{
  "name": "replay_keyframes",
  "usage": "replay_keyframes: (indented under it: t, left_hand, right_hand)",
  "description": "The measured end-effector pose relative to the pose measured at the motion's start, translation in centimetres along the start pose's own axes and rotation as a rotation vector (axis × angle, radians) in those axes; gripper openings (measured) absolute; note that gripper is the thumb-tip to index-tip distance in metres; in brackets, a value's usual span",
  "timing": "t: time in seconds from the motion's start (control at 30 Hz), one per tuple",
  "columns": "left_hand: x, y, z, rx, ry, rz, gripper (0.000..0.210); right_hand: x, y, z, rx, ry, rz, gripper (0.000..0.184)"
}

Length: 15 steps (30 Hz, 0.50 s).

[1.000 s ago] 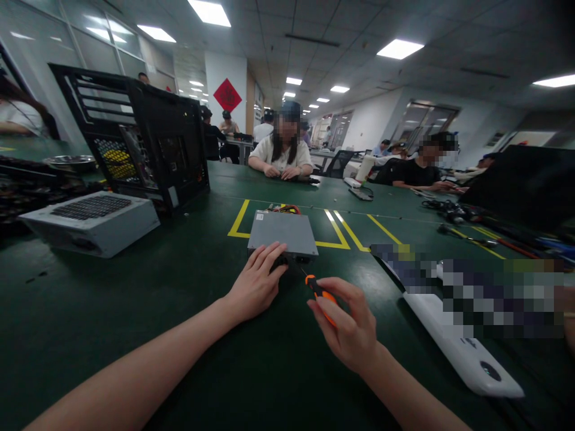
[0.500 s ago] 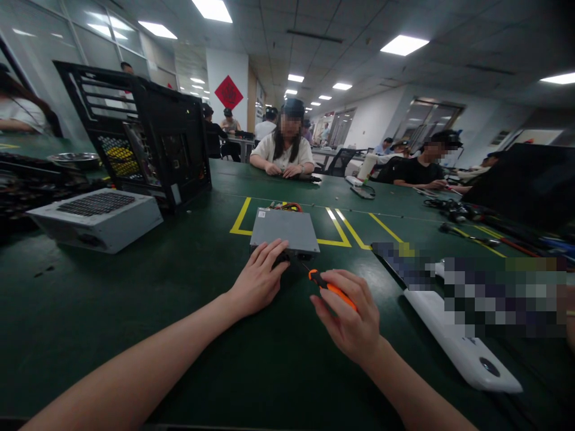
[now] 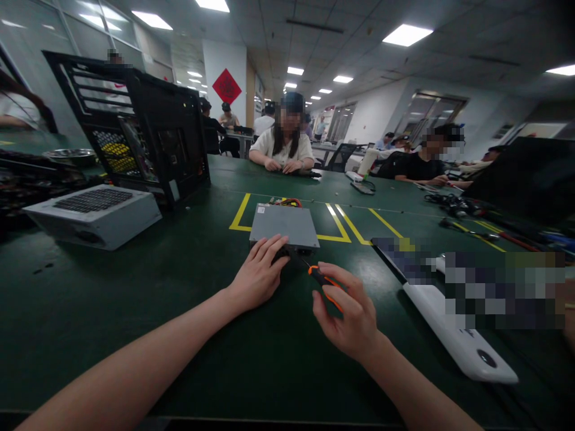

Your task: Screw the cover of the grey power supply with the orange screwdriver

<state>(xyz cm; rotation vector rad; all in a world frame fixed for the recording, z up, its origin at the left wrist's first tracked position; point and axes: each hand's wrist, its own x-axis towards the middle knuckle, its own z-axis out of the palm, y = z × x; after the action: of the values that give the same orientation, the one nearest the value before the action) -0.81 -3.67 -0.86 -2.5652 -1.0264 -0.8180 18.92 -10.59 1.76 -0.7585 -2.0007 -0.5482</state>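
Observation:
A flat grey computer power supply (image 3: pixel 284 224) lies on the green table, with coloured cables bunched behind it. My left hand (image 3: pixel 257 272) grips its near edge, fingers over the top and thumb by the near face. In my right hand (image 3: pixel 348 308) is a screwdriver (image 3: pixel 320 276) with an orange and black handle, held between fingers and thumb. Its thin shaft points at the near face of the power supply, right of my left thumb. That face is in shadow, so I cannot tell whether the tip touches it.
At left stand a larger power supply (image 3: pixel 96 215) and an open black computer case (image 3: pixel 148 131). A white device (image 3: pixel 458 332) lies to the right, partly blurred. Yellow tape (image 3: pixel 344 224) marks the table. Cables and tools (image 3: pixel 471 230) lie far right. A person (image 3: pixel 282 149) sits opposite.
My right fingers have shifted around the screwdriver handle, which now shows less orange. The left hand and power supply hold their place; the view has tilted slightly.

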Motion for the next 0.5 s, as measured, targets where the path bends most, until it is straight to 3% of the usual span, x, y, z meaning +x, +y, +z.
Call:
replay_keyframes:
  t: [0.1,0.23,0.5]
  left_hand:
    - [0.02,-0.01,-0.01,0.004,-0.005,0.001,0.036]
    - [0.10,0.03,-0.04,0.014,0.006,0.001,0.036]
    - [0.13,0.10,-0.13,0.018,-0.002,-0.003,0.038]
  right_hand:
    - [0.07,-0.02,0.03,0.007,0.021,-0.019,0.035]
    - [0.24,-0.11,0.05,0.077,0.060,0.082,0.036]
    - [-0.09,-0.02,0.16,0.066,-0.001,0.077,0.029]
